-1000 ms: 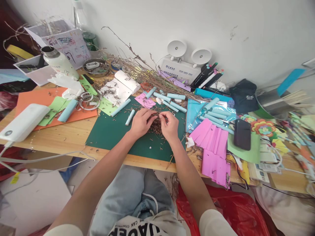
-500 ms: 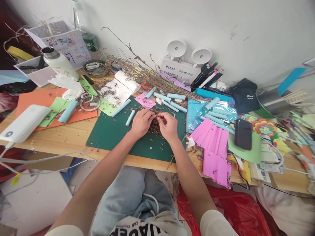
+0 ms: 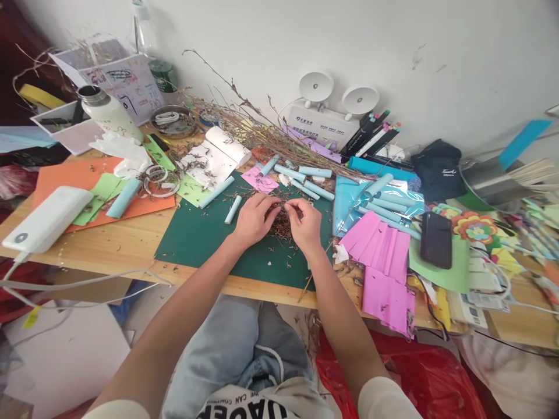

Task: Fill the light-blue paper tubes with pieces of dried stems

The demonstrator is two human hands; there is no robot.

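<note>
Over the green mat [image 3: 196, 235], my left hand [image 3: 257, 220] and my right hand [image 3: 305, 223] face each other with a narrow gap between the fingertips. Each is closed in a pinch between thumb and fingers; what they hold, if anything, is too small to make out. Just below the fingertips lies a heap of brown dried plant bits [image 3: 282, 227], partly hidden by the hands. A short light-blue paper roll [image 3: 233, 209] rests left of my left hand. Behind the hands, more light-blue rolls [image 3: 315, 171] and a pink paper piece [image 3: 259, 178] lie at the mat's far edge.
Dried twigs [image 3: 257, 128] stretch along the wall. A white bottle [image 3: 109, 113], a power bank [image 3: 48, 220] and orange paper [image 3: 56, 183] occupy the left. Pink folded paper [image 3: 379, 247], a dark phone [image 3: 435, 240] and a blue plastic packet [image 3: 347, 201] lie on the right.
My hands have drawn slightly apart, the right one shifting right, and more of the dried plant heap shows between them. The whole view has shifted a little.
</note>
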